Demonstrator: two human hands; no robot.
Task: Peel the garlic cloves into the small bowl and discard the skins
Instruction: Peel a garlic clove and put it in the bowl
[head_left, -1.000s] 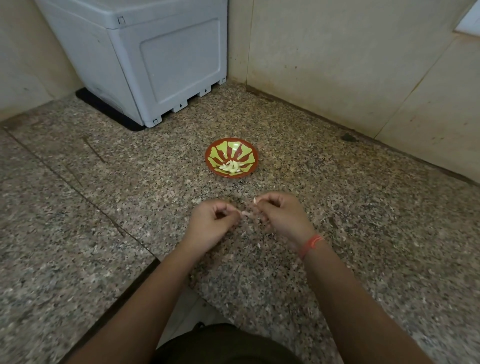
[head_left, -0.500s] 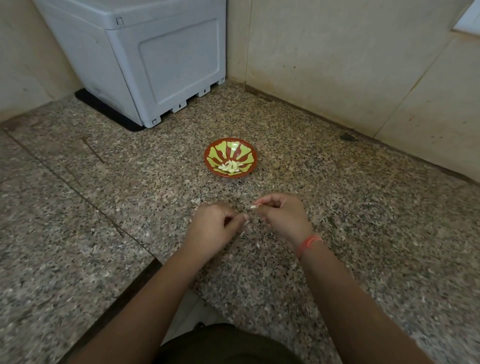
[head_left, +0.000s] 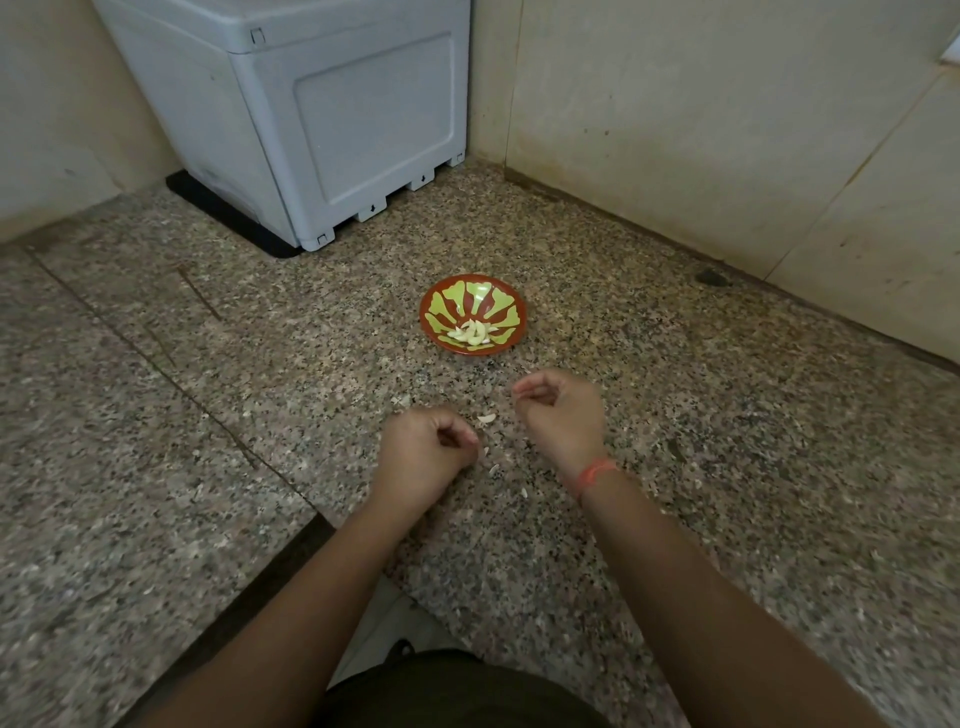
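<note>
The small red and green bowl (head_left: 511, 304) sits on the granite counter and holds several peeled garlic cloves (head_left: 471, 332). My left hand (head_left: 428, 449) is curled just in front of it, its thumb and fingers closed round a garlic clove that they almost hide. My right hand (head_left: 561, 415) hovers to the right with thumb and forefinger pressed together and nothing visible between them. A pale piece of garlic skin (head_left: 485, 418) lies on the counter between the two hands. More skin bits (head_left: 494, 469) are scattered near my wrists.
A grey plastic appliance (head_left: 332, 130) stands on a black mat at the back left. Tiled walls (head_left: 727, 130) close the corner behind and to the right of the bowl. The counter's front edge (head_left: 291, 551) runs diagonally under my left forearm.
My hands were joined on one clove and have pulled apart, the right moving right and toward the bowl. A piece of skin now lies between them.
</note>
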